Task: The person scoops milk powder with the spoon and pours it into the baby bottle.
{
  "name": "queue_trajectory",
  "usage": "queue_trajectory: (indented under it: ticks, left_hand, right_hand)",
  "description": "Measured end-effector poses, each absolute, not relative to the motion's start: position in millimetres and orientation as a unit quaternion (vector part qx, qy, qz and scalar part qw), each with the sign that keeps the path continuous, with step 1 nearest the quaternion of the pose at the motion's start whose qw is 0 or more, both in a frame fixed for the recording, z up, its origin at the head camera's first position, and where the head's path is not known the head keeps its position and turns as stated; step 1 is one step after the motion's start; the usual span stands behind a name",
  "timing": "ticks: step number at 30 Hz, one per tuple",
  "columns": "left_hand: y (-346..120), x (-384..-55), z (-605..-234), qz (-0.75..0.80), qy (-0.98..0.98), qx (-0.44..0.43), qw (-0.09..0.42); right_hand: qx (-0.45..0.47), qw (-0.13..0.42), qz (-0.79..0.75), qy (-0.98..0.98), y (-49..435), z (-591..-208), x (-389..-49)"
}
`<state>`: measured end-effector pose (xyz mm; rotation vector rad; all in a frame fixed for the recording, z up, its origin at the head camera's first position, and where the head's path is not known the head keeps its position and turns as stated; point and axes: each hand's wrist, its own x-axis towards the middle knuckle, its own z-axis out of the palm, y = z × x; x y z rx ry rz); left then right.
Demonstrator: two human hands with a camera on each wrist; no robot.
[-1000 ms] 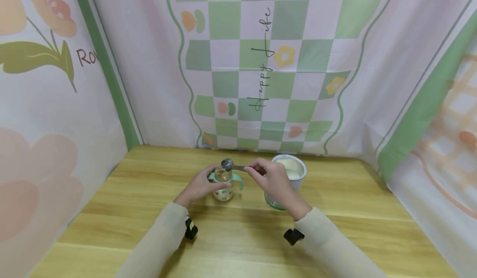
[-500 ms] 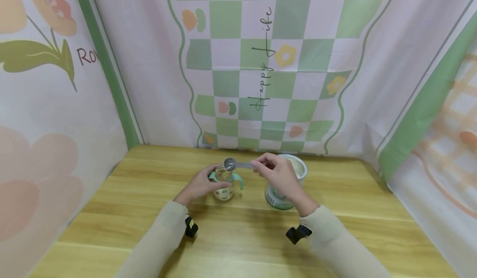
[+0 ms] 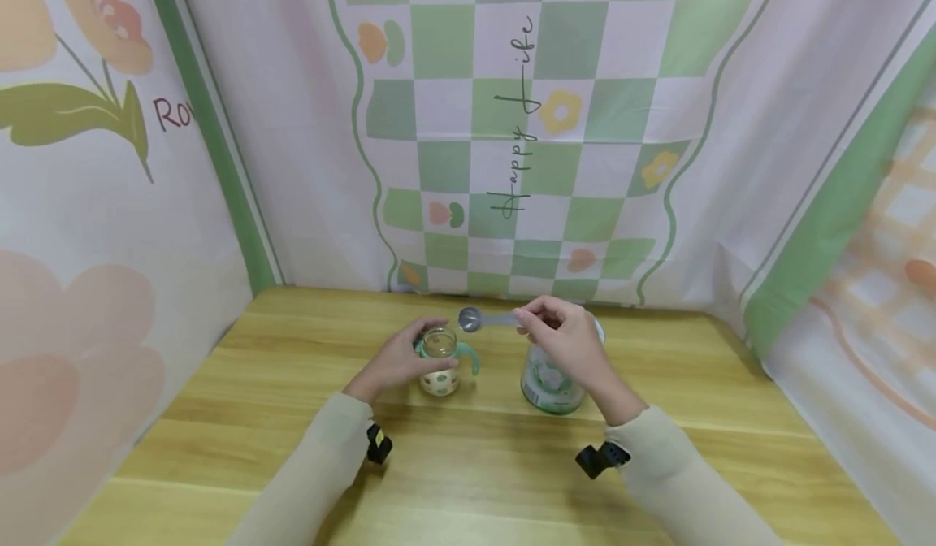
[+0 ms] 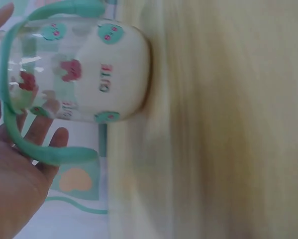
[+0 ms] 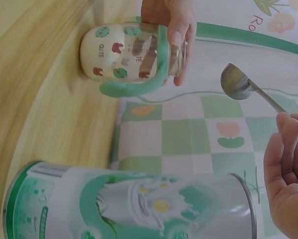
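A clear baby bottle (image 3: 440, 379) with mint-green handles stands upright on the table, pale white contents in its lower part. Its mouth is uncovered. My left hand (image 3: 400, 359) grips it around the neck, thumb in front and fingers behind. Cartoon prints and a curved handle (image 4: 54, 154) show in the left wrist view. With thumb and fingers my right hand (image 3: 566, 339) pinches the handle of a metal measuring spoon (image 3: 470, 319). The spoon's round bowl (image 5: 236, 82) is up in the air, just right of the bottle's mouth; no powder shows in it.
A green and white milk powder tin (image 3: 552, 383) stands on the wooden table (image 3: 468, 481) under my right hand, which hides much of its top. Behind the table hangs a checked curtain (image 3: 504, 164); more printed cloth (image 3: 95, 229) closes off the sides.
The right hand has drawn the spoon rightward from over the bottle's mouth, now covering more of the tin's opening. The left hand and the bottle have stayed put.
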<state>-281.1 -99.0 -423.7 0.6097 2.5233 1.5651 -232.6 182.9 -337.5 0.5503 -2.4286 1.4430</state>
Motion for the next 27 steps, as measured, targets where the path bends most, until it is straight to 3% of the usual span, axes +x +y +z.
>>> queue_trajectory:
  ticks: [16,27]
  left_hand:
    - [-75,-285,-391,0.485,0.828,0.279,-0.028]
    - [-54,-282,-371,0.468,0.827,0.31,-0.038]
  right_hand:
    - [0.164,0.17,0.477,-0.847,222,-333,-233]
    - [0.138,0.214,0.459,-0.851,249,-331,-231]
